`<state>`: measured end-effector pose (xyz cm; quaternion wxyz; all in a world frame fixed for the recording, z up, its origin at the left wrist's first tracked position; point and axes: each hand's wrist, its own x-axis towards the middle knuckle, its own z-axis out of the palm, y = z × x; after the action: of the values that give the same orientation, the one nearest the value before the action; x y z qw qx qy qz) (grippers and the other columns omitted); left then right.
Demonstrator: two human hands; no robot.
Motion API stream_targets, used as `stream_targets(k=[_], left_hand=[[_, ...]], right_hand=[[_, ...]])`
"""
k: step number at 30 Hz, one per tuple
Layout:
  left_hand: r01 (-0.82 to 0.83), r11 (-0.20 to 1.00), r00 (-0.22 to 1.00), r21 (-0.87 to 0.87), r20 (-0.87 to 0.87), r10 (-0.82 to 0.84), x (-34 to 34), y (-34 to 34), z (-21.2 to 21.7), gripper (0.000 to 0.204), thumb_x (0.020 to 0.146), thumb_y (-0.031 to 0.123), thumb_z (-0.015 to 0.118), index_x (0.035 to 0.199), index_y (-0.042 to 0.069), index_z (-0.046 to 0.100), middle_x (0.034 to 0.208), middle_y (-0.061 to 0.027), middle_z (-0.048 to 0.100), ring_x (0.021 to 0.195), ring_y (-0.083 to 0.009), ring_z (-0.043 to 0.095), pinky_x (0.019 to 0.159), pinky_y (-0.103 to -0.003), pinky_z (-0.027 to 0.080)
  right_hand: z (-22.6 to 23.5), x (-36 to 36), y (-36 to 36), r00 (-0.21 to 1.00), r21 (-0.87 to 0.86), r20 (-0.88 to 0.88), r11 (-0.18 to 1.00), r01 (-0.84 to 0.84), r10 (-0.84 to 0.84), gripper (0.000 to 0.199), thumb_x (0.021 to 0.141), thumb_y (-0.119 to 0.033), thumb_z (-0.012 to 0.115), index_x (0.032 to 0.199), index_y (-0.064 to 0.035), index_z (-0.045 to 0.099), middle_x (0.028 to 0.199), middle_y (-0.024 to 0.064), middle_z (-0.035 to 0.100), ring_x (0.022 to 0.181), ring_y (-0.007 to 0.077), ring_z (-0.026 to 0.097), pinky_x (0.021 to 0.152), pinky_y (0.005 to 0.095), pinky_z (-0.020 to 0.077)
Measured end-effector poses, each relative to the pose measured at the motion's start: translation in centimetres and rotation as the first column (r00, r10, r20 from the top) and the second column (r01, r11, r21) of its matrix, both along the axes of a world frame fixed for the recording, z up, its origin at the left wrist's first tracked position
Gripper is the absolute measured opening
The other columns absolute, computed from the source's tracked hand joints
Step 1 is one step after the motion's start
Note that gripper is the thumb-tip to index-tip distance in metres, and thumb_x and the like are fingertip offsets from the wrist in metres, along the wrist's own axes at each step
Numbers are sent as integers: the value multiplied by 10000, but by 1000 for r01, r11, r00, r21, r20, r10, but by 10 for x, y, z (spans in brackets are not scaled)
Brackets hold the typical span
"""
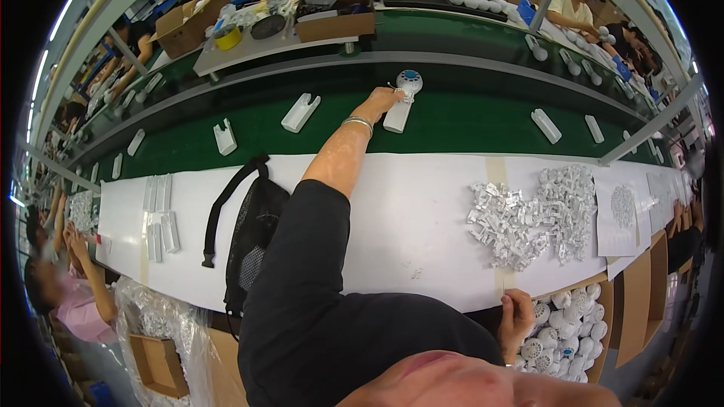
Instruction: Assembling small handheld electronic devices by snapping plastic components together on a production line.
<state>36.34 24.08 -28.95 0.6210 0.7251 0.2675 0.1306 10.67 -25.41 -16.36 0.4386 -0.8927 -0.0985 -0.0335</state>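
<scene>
My left hand (383,103) reaches far out over the green conveyor belt (467,117). Its fingers are closed on a white handheld fan (408,89) with a round slotted head, blue in the middle, and a pale handle pointing toward me. At the table's near edge my right hand (516,318) has its fingers curled; what they hold, if anything, is hidden. Just right of it, a cardboard box holds many white round fan heads (562,332). On the white table lies a large heap of small white plastic parts (535,215).
White handle shells (301,112) lie spaced along the belt. A black mesh bag (256,230) rests under my left arm, with several white strips (162,218) to its left. Metal posts (652,120) frame the bench. Other people work across the belt and at both sides.
</scene>
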Motion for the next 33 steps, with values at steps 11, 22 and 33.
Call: stream_targets(k=[11, 22, 33], left_hand=[[-97, 993, 982, 64, -159, 106, 3, 23, -9, 323, 725, 196, 786, 922, -37, 680, 880, -161, 679, 776, -261, 662, 747, -329, 537], [-183, 496, 835, 849, -132, 535, -86, 79, 91, 736, 763, 628, 599, 1116, -17, 568, 1182, -233, 532, 1062, -374, 548, 875, -438, 459], [208, 841, 591, 500, -749, 299, -233, 225, 46, 814, 607, 517, 811, 1212, 27, 572, 1243, -155, 541, 1169, -327, 510, 957, -440, 421]], right_hand=[[-59, 18, 66, 944, 129, 175, 944, -303, 279, 92, 813, 33, 602, 900, 24, 630, 877, 105, 624, 757, 206, 554, 716, 273, 452], [-59, 13, 67, 935, 84, 208, 947, -311, 288, 90, 809, 23, 617, 897, 8, 621, 887, 107, 623, 754, 228, 568, 701, 295, 471], [-63, 15, 70, 927, 23, 192, 943, -332, 322, 95, 813, 26, 615, 907, 18, 625, 932, 110, 618, 791, 215, 558, 716, 277, 462]])
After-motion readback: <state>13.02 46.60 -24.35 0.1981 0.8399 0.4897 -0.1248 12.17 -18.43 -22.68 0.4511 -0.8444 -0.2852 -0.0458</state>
